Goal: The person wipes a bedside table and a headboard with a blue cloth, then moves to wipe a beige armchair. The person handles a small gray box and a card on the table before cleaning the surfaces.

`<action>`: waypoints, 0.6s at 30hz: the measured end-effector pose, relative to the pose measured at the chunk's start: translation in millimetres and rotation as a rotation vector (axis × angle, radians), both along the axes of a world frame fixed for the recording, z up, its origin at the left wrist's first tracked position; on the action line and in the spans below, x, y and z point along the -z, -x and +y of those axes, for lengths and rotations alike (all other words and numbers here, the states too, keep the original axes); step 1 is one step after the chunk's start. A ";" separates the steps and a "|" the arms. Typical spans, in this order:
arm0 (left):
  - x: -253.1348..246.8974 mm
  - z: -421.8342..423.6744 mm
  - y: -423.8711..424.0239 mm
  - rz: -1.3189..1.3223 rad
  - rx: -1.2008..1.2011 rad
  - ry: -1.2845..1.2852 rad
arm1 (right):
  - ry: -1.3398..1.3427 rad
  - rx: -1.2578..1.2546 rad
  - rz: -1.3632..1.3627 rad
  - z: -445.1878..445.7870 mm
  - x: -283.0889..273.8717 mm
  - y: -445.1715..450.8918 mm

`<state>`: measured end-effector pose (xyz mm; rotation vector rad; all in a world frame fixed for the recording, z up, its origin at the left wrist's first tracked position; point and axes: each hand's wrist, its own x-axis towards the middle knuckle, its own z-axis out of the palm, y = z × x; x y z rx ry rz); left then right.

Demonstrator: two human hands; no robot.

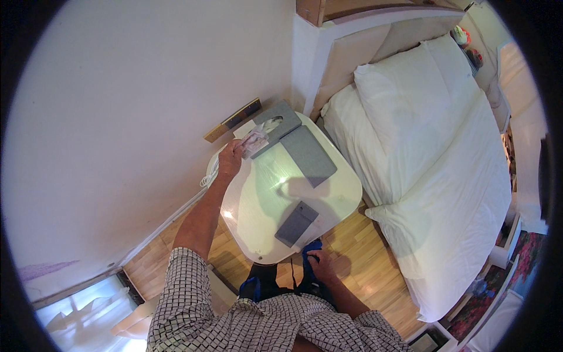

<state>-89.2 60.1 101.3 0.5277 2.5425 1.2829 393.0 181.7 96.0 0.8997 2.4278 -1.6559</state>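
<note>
My left hand pinches a crumpled, see-through plastic packet over the back left of a white table. Just behind the packet is a grey box with an oval opening, partly covered by it; something pale shows at the opening. A second, flat grey box lies against its right side. Near the table's front edge lies a smaller grey box. Below that edge, my right hand is at a blue fabric piece by my leg; whether the fingers grip it is unclear.
A bed with a white quilt and pillow stands close on the right. The wall carries a socket panel behind the table. A white cable hangs at the table's left edge. Wooden flooring surrounds the table.
</note>
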 end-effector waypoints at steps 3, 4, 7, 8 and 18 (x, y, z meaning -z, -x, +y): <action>-6.7 -8.5 0.5 -0.471 -0.080 -0.261 | 0.005 0.032 0.048 -1.3 -5.4 3.5; -11.0 -12.4 -6.2 -0.644 -0.075 -0.415 | 0.003 0.051 0.069 -1.5 -7.9 5.8; -25.4 -23.0 -31.5 -0.932 0.014 -0.729 | -0.072 0.054 0.130 -0.8 -12.5 13.3; -28.9 -24.6 -41.5 -0.994 0.059 -0.808 | -0.067 0.052 0.144 0.4 -10.7 14.5; -77.4 -12.7 -173.4 -1.369 -0.124 -1.223 | 0.337 0.012 0.079 24.6 -112.7 124.0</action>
